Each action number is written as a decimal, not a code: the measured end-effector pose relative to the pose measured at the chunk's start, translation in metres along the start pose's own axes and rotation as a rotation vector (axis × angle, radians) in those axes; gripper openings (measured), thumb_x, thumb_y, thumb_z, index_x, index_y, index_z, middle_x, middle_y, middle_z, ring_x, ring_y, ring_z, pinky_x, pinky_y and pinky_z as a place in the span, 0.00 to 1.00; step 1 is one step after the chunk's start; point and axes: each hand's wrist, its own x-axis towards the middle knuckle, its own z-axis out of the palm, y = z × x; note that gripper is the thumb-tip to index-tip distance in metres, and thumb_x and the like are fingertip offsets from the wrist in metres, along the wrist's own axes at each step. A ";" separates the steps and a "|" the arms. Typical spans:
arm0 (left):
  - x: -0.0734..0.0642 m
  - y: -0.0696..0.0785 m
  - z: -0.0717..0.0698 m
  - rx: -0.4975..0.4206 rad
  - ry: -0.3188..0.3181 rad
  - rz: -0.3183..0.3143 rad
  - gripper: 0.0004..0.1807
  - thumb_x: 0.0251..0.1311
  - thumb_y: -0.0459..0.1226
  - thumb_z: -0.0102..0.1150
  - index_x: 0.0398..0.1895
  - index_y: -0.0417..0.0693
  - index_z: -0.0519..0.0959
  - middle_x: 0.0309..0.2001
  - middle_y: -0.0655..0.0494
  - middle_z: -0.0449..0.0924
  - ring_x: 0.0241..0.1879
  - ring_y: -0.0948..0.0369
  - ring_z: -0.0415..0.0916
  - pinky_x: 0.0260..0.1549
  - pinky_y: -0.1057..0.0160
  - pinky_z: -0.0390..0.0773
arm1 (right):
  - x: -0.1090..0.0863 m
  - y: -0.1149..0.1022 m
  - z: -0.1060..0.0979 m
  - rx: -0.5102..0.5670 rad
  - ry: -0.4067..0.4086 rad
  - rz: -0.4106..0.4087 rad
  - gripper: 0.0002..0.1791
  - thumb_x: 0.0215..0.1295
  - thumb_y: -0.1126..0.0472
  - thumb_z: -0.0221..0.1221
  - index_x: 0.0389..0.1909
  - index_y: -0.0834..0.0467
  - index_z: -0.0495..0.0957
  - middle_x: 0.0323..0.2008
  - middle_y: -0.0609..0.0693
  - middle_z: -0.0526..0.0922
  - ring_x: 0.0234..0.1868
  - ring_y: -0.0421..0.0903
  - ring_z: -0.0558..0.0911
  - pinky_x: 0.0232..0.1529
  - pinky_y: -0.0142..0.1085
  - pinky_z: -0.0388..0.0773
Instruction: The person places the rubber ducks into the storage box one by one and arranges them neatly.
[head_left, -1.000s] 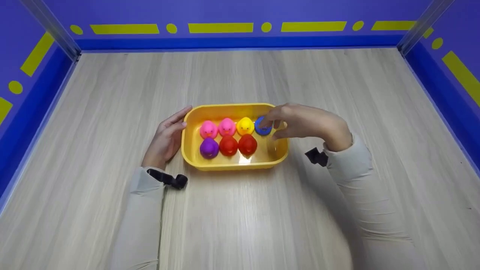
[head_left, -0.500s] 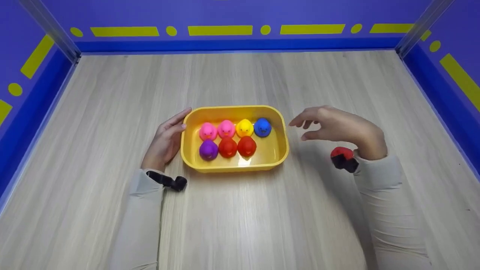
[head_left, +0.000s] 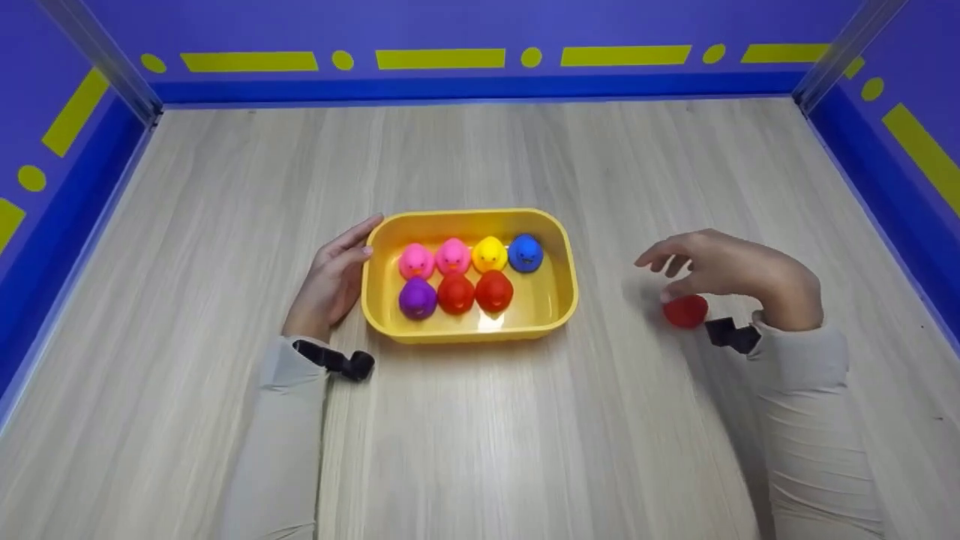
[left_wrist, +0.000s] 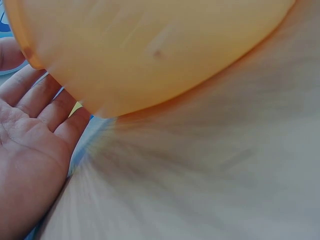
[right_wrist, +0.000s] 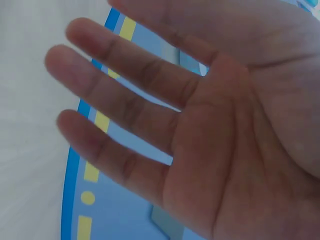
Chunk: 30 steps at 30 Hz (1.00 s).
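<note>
A yellow tub (head_left: 469, 335) holds several small rubber ducks in two rows. The back row has two pink ducks (head_left: 416, 260), a yellow duck (head_left: 490, 254) and a blue duck (head_left: 526, 254); in front are a purple duck (head_left: 417, 298) and two red ducks (head_left: 456, 292). My left hand (head_left: 335, 279) rests against the tub's left end, its fairly straight fingers touching the outer wall in the left wrist view. Right of the tub, my right hand (head_left: 739, 270) hovers with spread fingers and nothing in them. Below its thumb lies another red duck (head_left: 685, 311), partly hidden.
The tub stands on a pale wood-grain table (head_left: 480, 435). Purple-blue walls (head_left: 450, 26) with yellow marks border it at the back and sides. Black wrist mounts (head_left: 731, 335) stick out from both cuffs.
My right hand has left the blue duck in the tub and moved right, over the loose red duck. The left hand and the tub have stayed in place.
</note>
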 end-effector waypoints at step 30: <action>-0.001 -0.001 0.000 -0.001 0.009 0.022 0.29 0.62 0.24 0.44 0.69 0.30 0.59 0.62 0.56 0.73 0.67 0.61 0.63 0.71 0.60 0.60 | -0.003 0.026 0.008 0.038 -0.104 0.204 0.12 0.48 0.67 0.67 0.36 0.53 0.83 0.37 0.50 0.82 0.37 0.47 0.76 0.34 0.35 0.72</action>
